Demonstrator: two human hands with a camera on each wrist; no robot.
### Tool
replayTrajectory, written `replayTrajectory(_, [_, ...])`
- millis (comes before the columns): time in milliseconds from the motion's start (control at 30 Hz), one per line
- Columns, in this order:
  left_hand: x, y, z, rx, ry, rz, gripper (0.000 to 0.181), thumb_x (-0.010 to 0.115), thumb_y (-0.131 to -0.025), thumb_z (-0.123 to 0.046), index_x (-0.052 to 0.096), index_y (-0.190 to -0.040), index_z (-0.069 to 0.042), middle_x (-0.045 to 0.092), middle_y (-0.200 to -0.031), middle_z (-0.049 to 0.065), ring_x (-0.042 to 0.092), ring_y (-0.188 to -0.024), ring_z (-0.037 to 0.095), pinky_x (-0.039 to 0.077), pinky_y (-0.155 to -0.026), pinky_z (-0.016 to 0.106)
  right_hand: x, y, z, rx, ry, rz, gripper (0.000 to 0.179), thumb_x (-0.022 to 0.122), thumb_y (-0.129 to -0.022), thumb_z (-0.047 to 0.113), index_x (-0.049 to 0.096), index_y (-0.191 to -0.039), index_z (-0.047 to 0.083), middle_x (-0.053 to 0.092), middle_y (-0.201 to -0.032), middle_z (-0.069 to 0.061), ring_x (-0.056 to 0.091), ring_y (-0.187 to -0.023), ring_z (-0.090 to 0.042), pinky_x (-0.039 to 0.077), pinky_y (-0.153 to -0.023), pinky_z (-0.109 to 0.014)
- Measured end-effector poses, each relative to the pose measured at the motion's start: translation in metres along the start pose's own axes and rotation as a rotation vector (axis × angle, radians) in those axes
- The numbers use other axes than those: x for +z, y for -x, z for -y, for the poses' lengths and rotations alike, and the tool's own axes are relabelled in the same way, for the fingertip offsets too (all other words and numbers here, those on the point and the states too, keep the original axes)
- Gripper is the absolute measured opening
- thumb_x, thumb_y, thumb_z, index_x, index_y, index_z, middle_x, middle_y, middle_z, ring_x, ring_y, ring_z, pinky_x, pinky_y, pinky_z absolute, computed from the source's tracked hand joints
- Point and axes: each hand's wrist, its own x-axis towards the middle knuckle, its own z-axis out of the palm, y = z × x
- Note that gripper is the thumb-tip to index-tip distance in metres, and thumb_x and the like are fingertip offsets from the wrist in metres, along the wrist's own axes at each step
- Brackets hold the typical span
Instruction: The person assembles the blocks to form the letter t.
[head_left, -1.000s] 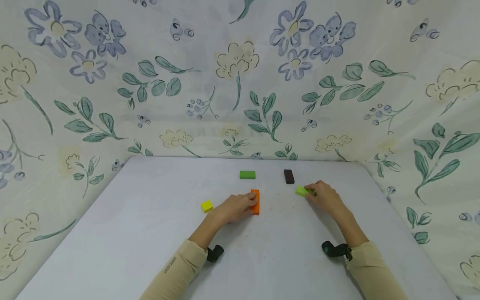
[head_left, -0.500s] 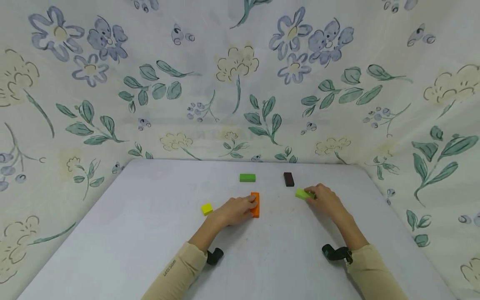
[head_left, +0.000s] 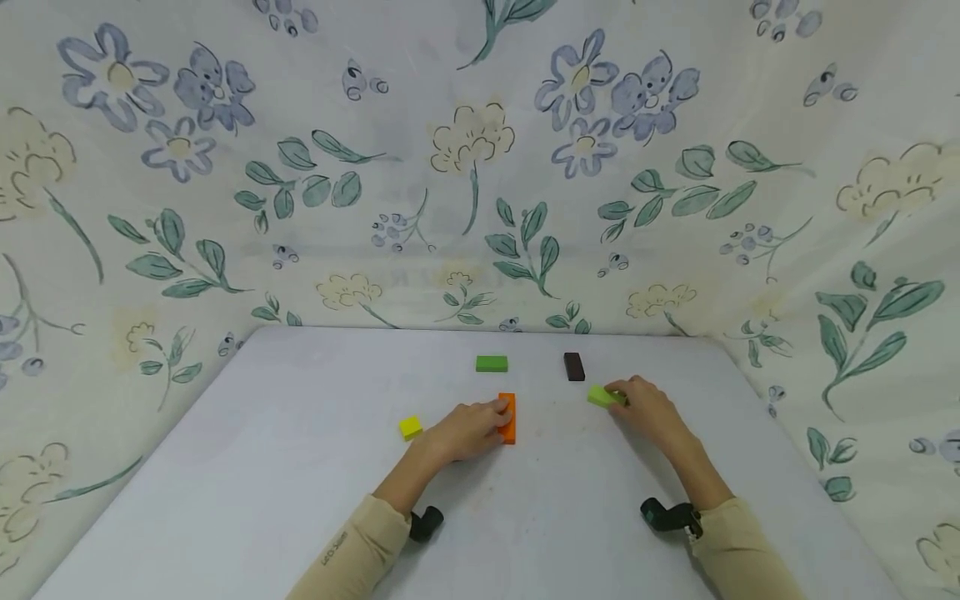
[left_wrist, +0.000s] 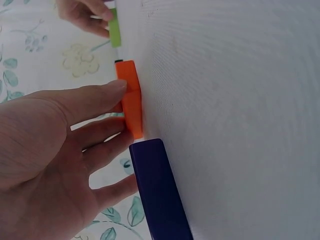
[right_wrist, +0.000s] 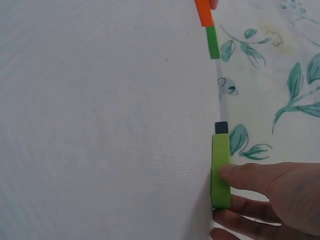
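Observation:
My left hand (head_left: pixel 467 431) holds an orange block (head_left: pixel 507 419) lying lengthwise on the white table; in the left wrist view the thumb lies against the orange block (left_wrist: pixel 132 107), with other fingers behind it. A dark blue block (left_wrist: pixel 159 190) lies close by that hand, hidden in the head view. My right hand (head_left: pixel 651 411) pinches a light green block (head_left: pixel 600 396) between thumb and fingers. The right wrist view shows that light green block (right_wrist: pixel 220 187) on the tabletop, its far side hidden by the hand. A yellow block (head_left: pixel 410 428) sits beside the left wrist.
A darker green block (head_left: pixel 491 363) and a dark brown block (head_left: pixel 574 367) lie beyond the hands, toward the back edge of the white table (head_left: pixel 225 483). Floral fabric (head_left: pixel 420 200) rises behind and at both sides. Black wrist cameras (head_left: pixel 666 515) hang near the sleeves.
The head view has tilted a little, so the scene sits slightly lower. Both hands and the blocks keep their places on the table.

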Motion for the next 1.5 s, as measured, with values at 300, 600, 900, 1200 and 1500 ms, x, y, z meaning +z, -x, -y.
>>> replayTrajectory(300, [0.006, 0.002, 0.001, 0.006, -0.011, 0.015, 0.04, 0.061, -0.097, -0.02, 0.058, -0.137, -0.01, 0.048, -0.15, 0.008, 0.052, -0.134, 0.026, 0.045, -0.108, 0.045, 0.007, 0.003, 0.001, 0.0, 0.004, 0.001, 0.035, 0.068, -0.091, 0.013, 0.065, -0.124, 0.003, 0.066, -0.107, -0.018, 0.064, -0.091, -0.025, 0.055, -0.075, -0.043])
replayTrajectory(600, [0.006, 0.001, 0.002, -0.002, -0.016, 0.001, 0.041, 0.061, -0.097, -0.019, 0.058, -0.137, -0.01, 0.047, -0.151, 0.009, 0.051, -0.135, 0.026, 0.045, -0.108, 0.047, 0.004, 0.004, 0.002, -0.038, 0.029, -0.031, 0.036, 0.069, -0.09, 0.013, 0.065, -0.122, -0.003, 0.065, -0.108, -0.02, 0.065, -0.091, -0.027, 0.056, -0.076, -0.044])
replayTrajectory(900, [0.005, 0.001, 0.0, -0.023, 0.011, -0.006, 0.043, 0.06, -0.098, -0.019, 0.055, -0.139, -0.008, 0.044, -0.153, 0.01, 0.046, -0.139, 0.027, 0.043, -0.109, 0.052, 0.002, 0.002, 0.006, -0.049, 0.036, -0.039, 0.036, 0.069, -0.09, 0.013, 0.065, -0.121, -0.004, 0.065, -0.108, -0.019, 0.064, -0.092, -0.027, 0.055, -0.078, -0.044])
replayTrajectory(1200, [0.004, -0.001, 0.001, -0.025, 0.02, -0.004, 0.044, 0.061, -0.097, -0.019, 0.055, -0.14, -0.009, 0.044, -0.153, 0.009, 0.046, -0.139, 0.027, 0.043, -0.109, 0.051, -0.002, -0.001, 0.014, -0.07, 0.051, -0.048, 0.035, 0.069, -0.09, 0.012, 0.065, -0.121, -0.003, 0.065, -0.11, -0.019, 0.065, -0.098, -0.031, 0.056, -0.083, -0.047])
replayTrajectory(1500, [0.003, -0.001, 0.002, -0.013, 0.007, -0.01, 0.042, 0.062, -0.097, -0.018, 0.057, -0.138, -0.009, 0.048, -0.15, 0.008, 0.05, -0.136, 0.027, 0.045, -0.107, 0.051, -0.006, -0.006, 0.023, -0.095, 0.056, -0.073, 0.034, 0.07, -0.089, 0.01, 0.065, -0.121, -0.002, 0.065, -0.108, -0.016, 0.064, -0.097, -0.029, 0.055, -0.086, -0.046])
